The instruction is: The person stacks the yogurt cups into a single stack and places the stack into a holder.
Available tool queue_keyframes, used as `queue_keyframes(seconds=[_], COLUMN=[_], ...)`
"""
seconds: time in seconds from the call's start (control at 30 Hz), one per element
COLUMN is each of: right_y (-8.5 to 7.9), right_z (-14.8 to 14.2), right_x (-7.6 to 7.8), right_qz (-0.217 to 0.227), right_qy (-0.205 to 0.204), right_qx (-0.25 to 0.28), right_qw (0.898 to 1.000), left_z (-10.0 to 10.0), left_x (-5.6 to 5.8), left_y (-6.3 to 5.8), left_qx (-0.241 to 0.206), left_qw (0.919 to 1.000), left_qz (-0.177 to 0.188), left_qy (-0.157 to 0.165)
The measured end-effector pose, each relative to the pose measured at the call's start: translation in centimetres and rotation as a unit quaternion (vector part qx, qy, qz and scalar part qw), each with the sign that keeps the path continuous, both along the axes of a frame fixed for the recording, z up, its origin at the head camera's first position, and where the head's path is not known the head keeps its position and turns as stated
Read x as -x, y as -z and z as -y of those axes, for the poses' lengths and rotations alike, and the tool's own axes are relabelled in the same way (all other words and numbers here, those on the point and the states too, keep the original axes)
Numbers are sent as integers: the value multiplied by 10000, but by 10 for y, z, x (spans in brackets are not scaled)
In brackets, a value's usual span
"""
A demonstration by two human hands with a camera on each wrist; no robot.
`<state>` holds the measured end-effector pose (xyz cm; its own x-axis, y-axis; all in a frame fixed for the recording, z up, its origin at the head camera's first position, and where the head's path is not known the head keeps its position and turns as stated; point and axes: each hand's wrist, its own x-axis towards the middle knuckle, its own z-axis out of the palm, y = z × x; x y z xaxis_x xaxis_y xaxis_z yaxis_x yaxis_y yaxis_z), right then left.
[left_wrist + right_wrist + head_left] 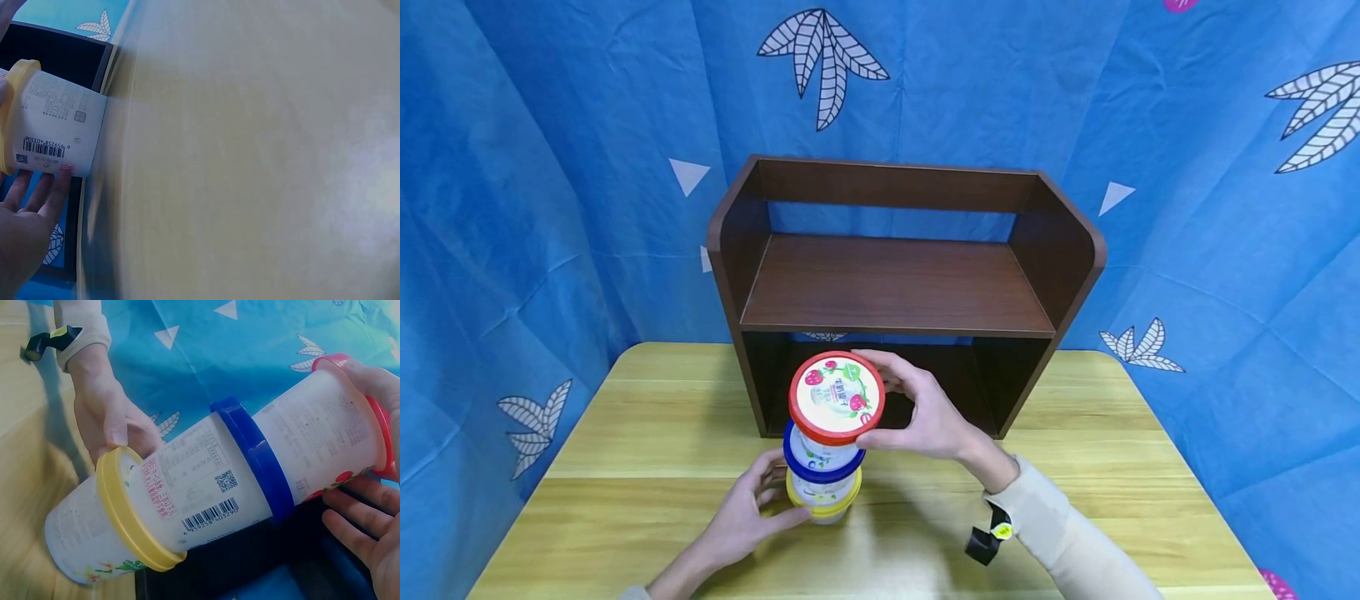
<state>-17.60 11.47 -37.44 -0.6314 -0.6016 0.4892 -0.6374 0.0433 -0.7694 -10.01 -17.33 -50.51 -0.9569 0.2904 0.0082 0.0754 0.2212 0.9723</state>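
Hands, two, bare. Left hand (741,517): half open, thumb and fingers about the lowest tub. Right hand (925,417): half open, thumb and fingers gripping the uppermost tub at its lid.

Tubs, three, white, tapered, stacked one on another in front of the shelf unit; whether the base touches the table cannot be told.

1. Red-lidded white tub (837,397), top. Cream lid face printed with strawberries, green leaves and Chinese characters, too small to read surely.
2. Blue-lidded white tub (194,469), middle. Red Chinese lettering, illegible; square code; barcode (210,516) numbered 6 959258 403290.
3. Yellow-lidded white tub (62,125), bottom. Small print, unreadable; barcode (44,147) beginning 6 959258.

Furniture: dark-brown two-tier wooden shelf unit (895,283); pale wood-grained table (1120,508). Backdrop: blue cloth (580,167), white leaf outlines and triangles.

Clothing: cream sleeve (1052,529), right arm; black strap (981,546) with yellow tag, lettering illegible.
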Motion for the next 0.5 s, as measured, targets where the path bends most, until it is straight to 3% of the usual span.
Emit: queue_keyframes(seconds=[0.5], right_y=[3], right_z=[7], right_x=[5], right_qz=[54], right_qy=[-15], right_qx=[-88], right_qw=[9999], left_z=[0], left_x=[0], left_y=[1], left_qx=[50], left_qw=[9999], left_qz=[-100], left_qy=[-49])
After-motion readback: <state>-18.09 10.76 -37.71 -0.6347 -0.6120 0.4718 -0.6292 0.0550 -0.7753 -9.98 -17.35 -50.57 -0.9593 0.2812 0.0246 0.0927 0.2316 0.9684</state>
